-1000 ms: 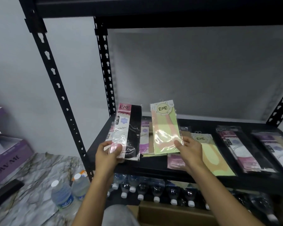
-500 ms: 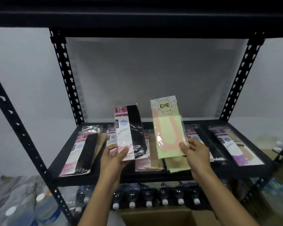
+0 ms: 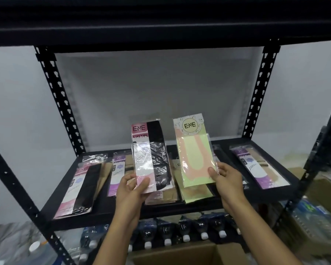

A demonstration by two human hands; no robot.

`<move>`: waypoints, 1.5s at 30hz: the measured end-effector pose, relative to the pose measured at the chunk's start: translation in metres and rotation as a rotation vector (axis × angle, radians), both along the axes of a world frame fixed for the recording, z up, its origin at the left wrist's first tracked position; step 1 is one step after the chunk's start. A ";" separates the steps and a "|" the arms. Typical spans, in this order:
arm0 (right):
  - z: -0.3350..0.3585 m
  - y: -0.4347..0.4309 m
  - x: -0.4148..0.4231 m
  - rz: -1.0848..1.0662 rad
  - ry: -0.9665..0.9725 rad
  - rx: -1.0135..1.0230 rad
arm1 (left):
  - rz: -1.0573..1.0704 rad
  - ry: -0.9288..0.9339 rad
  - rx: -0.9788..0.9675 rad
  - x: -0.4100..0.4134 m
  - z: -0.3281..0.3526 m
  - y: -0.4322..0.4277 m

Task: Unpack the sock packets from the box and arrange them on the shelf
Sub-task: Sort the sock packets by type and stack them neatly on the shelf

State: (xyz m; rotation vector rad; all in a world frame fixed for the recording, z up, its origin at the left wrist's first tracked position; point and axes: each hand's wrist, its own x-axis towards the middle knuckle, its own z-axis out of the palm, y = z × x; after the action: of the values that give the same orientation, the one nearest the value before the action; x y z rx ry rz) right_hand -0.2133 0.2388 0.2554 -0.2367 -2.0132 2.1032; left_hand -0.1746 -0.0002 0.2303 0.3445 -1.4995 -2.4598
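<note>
**Both hands raise a sock packet each above the shelf**

Left hand (image 3: 131,190) pinches the lower end of a black sock packet (image 3: 151,156), thumb across the front and fingers curled behind, holding it upright. The right hand (image 3: 226,179) grips a pale green packet (image 3: 196,153) the same way at its lower right corner, also upright. The two packets stand side by side, apart, in front of the back wall.

A cardboard box (image 3: 182,254) sits open at the bottom edge of the view, between the forearms; what lies inside cannot be seen. The black metal shelf (image 3: 46,209) already carries a row of packets lying flat: a pink-and-black packet (image 3: 80,188) at the left, a purple-labelled packet (image 3: 118,169) just beside it, beige and green ones partly hidden behind the held packets and hands, and a purple packet with a beige sock (image 3: 258,167) at the right, well apart from the rest.

Every packet is a long flat rectangle in clear, glossy, wrinkled film. The green one has a round "ENE" badge on a scalloped white header and a peach foot shape; the black one has a pink "ENE" header.

Perforated black uprights (image 3: 55,92) frame the shelf. Below it, a row of dark bottles with white caps (image 3: 185,229) lies with caps facing forward.
</note>
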 end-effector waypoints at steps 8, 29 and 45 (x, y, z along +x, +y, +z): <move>-0.003 0.006 0.000 -0.012 0.005 -0.008 | -0.017 0.009 -0.033 -0.005 -0.005 0.000; -0.046 -0.001 -0.036 -0.002 -0.240 0.224 | 0.034 -0.046 -0.133 0.011 -0.009 -0.017; -0.055 -0.011 -0.029 -0.104 -0.128 0.986 | 0.005 -0.073 -0.130 0.013 -0.019 -0.013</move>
State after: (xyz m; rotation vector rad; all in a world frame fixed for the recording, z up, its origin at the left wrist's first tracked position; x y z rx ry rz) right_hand -0.2420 0.2276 0.2004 -0.2808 -2.7404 0.8548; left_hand -0.1616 -0.0136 0.2109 0.4158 -1.6757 -2.3553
